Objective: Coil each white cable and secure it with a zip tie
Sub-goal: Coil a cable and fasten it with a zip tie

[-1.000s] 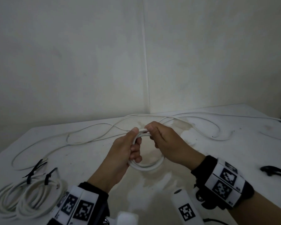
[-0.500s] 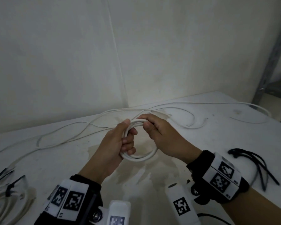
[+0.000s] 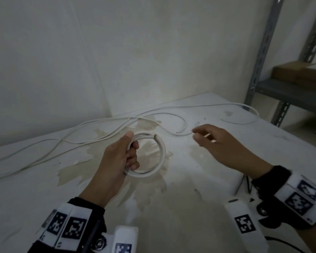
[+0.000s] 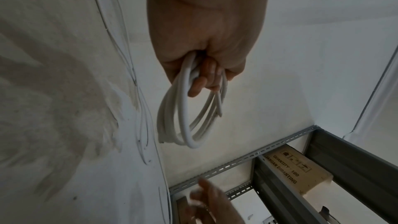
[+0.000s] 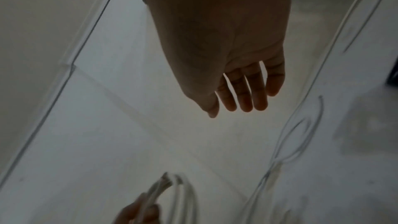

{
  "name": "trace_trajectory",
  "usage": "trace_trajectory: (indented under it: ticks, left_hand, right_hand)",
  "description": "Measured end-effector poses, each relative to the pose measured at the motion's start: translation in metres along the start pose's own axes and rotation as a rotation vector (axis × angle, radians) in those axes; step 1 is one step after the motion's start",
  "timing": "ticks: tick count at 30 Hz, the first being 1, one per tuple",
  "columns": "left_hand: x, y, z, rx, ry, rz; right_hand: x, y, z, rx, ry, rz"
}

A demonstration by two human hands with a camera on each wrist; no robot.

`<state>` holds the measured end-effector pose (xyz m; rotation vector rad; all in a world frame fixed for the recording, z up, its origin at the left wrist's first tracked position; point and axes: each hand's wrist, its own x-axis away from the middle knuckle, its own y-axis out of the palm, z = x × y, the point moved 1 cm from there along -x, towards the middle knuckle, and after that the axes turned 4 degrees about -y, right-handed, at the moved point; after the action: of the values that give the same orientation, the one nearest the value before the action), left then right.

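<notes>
Your left hand (image 3: pixel 117 157) grips a small round coil of white cable (image 3: pixel 159 156), fingers and thumb curled round the near-left side of the loops, and holds it up above the stained white table (image 3: pixel 190 207). The left wrist view shows several turns of the coil (image 4: pixel 183 117) hanging from your curled fingers (image 4: pixel 202 81), with one cut end poking out at the side. In the head view that cut end sits at the top of the coil, just right of your thumb.

Your right hand (image 3: pixel 224 145) hovers well to the right of the coil, apart from it, with its fingers relaxed and slightly spread; it holds nothing, and the right wrist view shows the fingers (image 5: pixel 245 91) straight over bare table.

Beyond both hands, long loose white cables (image 3: pixel 102 132) trail across the table from far left to far right. Past your right hand, beside the table, stands a grey metal shelf rack (image 3: pixel 259 66) carrying a brown cardboard box (image 3: pixel 297 72).
</notes>
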<state>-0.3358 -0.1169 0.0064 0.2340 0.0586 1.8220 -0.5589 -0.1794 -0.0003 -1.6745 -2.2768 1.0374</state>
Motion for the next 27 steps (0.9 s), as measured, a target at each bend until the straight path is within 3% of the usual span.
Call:
trace_trajectory:
  ticks: [6,13,21,24,27]
  left_hand:
    - [-0.007,0.005,-0.009,0.006,-0.017,0.017]
    - [-0.008,0.005,-0.014,0.025,-0.025,0.044]
    - [-0.008,-0.003,-0.014,0.029,-0.008,0.039]
    - [-0.007,-0.011,-0.012,0.039,-0.001,0.05]
    - [-0.006,-0.021,-0.008,0.045,0.013,0.07]
  right_hand:
    - [0.017,-0.041,0.064,0.373,0.294,-0.094]
    - [0.02,-0.055,0.089,0.492,0.529,-0.216]
    - [0.013,-0.052,0.089,0.496,0.476,-0.119]
    - [0.008,-0.05,0.073,0.394,0.366,0.029]
    - [0.001,-0.033,0.043,0.294,0.203,0.056]
